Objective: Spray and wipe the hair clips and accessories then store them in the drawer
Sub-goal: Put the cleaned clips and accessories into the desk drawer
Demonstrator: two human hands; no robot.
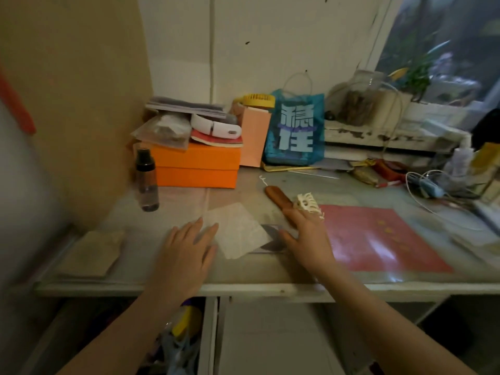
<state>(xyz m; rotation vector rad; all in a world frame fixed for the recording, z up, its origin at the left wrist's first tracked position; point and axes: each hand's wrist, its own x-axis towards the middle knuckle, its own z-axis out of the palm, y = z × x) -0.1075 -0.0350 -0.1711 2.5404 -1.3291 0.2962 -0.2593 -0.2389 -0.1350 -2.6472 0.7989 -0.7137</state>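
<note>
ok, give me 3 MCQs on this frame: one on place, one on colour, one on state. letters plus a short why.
1. The spray bottle stands:
A. left of the orange box
B. inside the drawer
C. on the pink sheet

2. The claw clip is:
A. black
B. cream-white
C. green

3. The left hand is:
A. gripping the bottle
B. flat, fingers on the wipe
C. clenched

Answers: 1 A, upright beside the box. 2 B, pale teeth by the right hand. 3 B, fingers straight on the wipe's edge.
</note>
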